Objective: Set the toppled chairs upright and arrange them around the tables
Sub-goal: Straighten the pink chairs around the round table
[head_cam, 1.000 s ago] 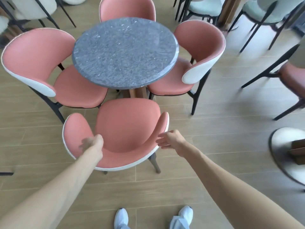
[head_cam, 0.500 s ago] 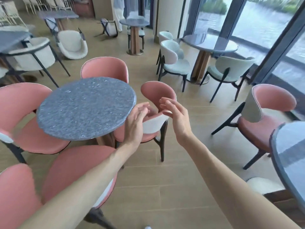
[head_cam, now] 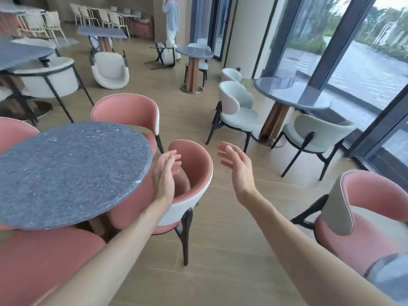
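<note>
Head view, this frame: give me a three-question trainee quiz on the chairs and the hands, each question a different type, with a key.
1. True or false: the left hand grips the pink chair beside the round grey table.
2. Multiple choice: the white chair in the background is A) upright at a table, B) tipped over on the floor, C) stacked on another chair.
3. Fill in: the right hand holds ____.

Key: 1 false, its fingers are straight and hold nothing; 2 B; 3 nothing.
</note>
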A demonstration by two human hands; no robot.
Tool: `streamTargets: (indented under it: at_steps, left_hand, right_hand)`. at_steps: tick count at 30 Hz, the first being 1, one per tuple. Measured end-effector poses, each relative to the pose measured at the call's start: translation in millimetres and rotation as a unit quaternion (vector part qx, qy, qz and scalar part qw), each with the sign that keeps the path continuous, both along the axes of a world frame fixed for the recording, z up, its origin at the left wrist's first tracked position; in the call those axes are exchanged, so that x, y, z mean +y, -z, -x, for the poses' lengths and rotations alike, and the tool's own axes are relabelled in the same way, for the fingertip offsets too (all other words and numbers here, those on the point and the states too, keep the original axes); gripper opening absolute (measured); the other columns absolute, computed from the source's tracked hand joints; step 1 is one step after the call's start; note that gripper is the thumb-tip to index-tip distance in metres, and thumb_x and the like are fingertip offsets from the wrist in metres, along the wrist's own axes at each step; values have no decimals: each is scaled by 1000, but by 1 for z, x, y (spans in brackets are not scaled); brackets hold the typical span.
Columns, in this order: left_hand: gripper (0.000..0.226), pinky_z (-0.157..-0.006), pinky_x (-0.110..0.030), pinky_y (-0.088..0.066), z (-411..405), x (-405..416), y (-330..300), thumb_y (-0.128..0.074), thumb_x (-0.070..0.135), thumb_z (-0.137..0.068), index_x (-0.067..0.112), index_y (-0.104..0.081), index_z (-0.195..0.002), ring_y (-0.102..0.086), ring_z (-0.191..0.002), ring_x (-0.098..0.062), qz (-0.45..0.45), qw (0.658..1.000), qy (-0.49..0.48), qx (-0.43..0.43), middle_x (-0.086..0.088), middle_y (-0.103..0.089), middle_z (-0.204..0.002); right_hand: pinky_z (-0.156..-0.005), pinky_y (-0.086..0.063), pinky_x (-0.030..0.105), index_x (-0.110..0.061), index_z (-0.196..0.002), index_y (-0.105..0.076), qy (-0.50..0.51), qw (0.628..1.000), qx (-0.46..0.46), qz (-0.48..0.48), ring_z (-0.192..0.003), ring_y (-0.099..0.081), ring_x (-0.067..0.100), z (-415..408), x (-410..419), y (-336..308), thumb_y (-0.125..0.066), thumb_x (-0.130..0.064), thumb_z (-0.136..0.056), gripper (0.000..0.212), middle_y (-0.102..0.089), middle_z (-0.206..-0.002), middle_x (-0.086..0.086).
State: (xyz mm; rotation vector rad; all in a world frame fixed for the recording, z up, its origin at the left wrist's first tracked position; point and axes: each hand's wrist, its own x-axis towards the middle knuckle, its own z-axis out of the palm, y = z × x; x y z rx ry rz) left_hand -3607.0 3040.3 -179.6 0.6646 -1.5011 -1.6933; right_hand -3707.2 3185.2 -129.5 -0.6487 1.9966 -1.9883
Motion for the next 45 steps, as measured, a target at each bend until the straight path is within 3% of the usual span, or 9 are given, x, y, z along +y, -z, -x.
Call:
streamTargets:
  at_steps: [6,10,13,16,22,27,32,36,45]
  left_hand:
    - [26,-86,-42,-55,67,-9,-22,-48,25,-99,12,-67,-110,-68,-98,-25,20,994,-107,2,-12,-72,-108]
    - [25,-84,-40,-54,94,17,-19,-46,20,-104,8,-66,-113,-65,-94,-23,-2,975,-221,-3,-15,-70,-110]
    - [22,-79,-36,-54,107,44,-13,-48,19,-102,9,-66,-111,-66,-90,-21,-48,955,-291,1,-15,-70,-109]
    - [20,-80,-41,-55,122,64,-12,-49,17,-101,13,-67,-107,-67,-85,-19,-62,936,-347,7,-12,-71,-105]
    - [19,-72,-34,-50,141,67,-27,-48,13,-101,7,-64,-108,-62,-88,-26,-58,886,-459,22,-18,-67,-105]
    - [19,-81,-39,-51,159,31,-33,-52,16,-99,8,-67,-107,-64,-89,-23,-60,865,-496,45,-17,-70,-109]
    - [21,-79,-34,-52,207,-19,-16,-51,17,-100,7,-66,-111,-64,-90,-22,-89,854,-510,41,-8,-69,-105]
    - [18,-81,-34,-52,241,-37,3,-52,19,-99,12,-66,-109,-65,-87,-18,-119,837,-532,45,-4,-70,-103]
    - [16,-72,-29,-51,262,-50,1,-51,17,-96,16,-67,-100,-65,-76,-13,-104,739,-665,19,2,-67,-95]
  right_hand:
    - [-95,-53,35,-15,-118,-68,-62,997,-23,33,-110,-66,20,127,-6,-1,-51,-27,-102,27,-70,-120,3]
    - [-96,-51,36,-16,-115,-70,-156,985,-69,22,-110,-67,18,184,-22,11,-55,-34,-97,29,-72,-116,0]
    - [-97,-48,34,-25,-102,-74,-229,969,-91,16,-108,-68,13,200,-30,13,-57,-36,-94,22,-74,-111,-5]
    - [-84,-47,24,-17,-113,-72,-300,948,-110,18,-101,-70,14,217,-47,9,-56,-30,-97,26,-72,-117,-1]
    - [-92,-50,35,-10,-112,-69,-407,905,-122,13,-105,-66,23,228,-90,11,-55,-28,-96,28,-71,-117,10]
    - [-93,-49,35,-2,-123,-65,-470,874,-121,-4,-105,-67,23,232,-142,15,-52,-21,-101,32,-69,-121,12]
    - [-92,-50,37,-12,-110,-68,-518,850,-86,-28,-99,-69,20,255,-192,19,-52,-19,-101,19,-71,-114,7]
    - [-95,-49,38,-7,-118,-65,-543,835,-69,-59,-104,-67,24,274,-231,31,-50,-19,-101,25,-69,-115,8]
    - [-83,-50,30,-7,-112,-64,-669,734,-87,-79,-98,-65,25,280,-289,51,-52,-18,-101,20,-67,-115,14]
